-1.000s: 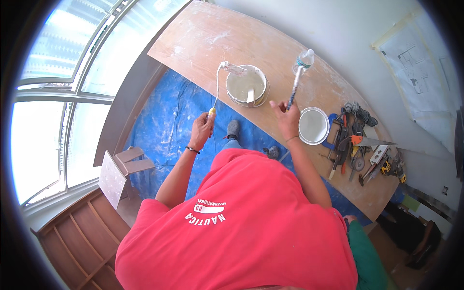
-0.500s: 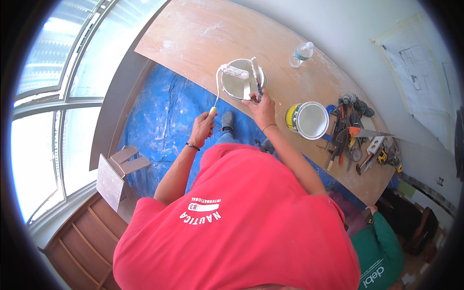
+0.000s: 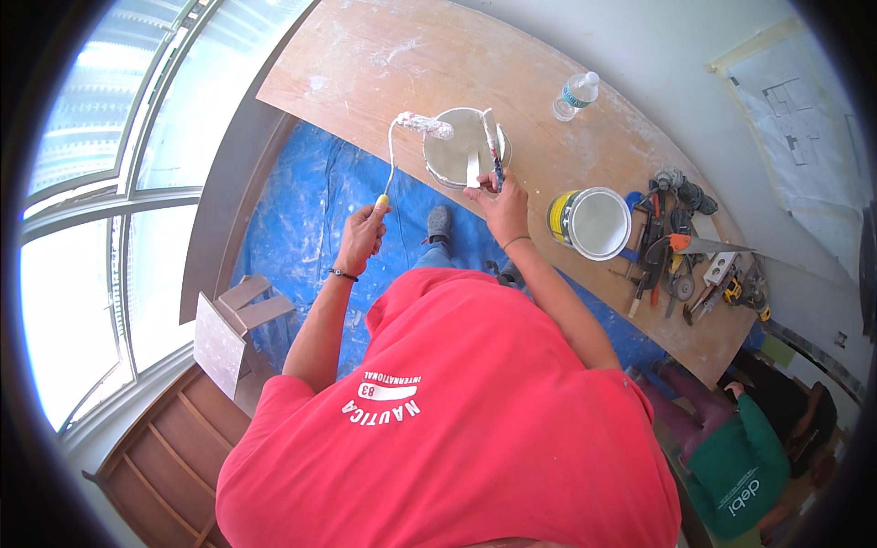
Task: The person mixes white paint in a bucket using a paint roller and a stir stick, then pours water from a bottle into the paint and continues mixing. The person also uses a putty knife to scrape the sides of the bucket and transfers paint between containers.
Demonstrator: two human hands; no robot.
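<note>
One wide wooden tabletop (image 3: 384, 78), smeared with pale marks, slants across the view beyond the person, and a blue sheet (image 3: 311, 205) covers the floor below its near edge. Off to the lower right, well apart from the work, is a co-worker in a green top (image 3: 744, 470). On the tabletop, a jumbled heap of tools (image 3: 655, 260) lies toward the right end, with an orange-handled saw (image 3: 717, 246) across it. An open whitish bucket (image 3: 451, 151) stands at the near edge; a yellow-sided can (image 3: 592, 223) stands between it and the tools. The left hand (image 3: 363, 236) has its fingers wrapped round the yellow handle of a paint roller (image 3: 425, 125), whose coated sleeve overlaps the bucket's left rim; whether they touch, I cannot tell. The right hand (image 3: 502, 205) grips a dark-handled stick (image 3: 492, 137), pale-ended, over the bucket's right side. A clear bottle (image 3: 575, 96) stands farther back. Smallest, a white strip (image 3: 473, 166) leans inside the bucket, its end beside the right fingers.
</note>
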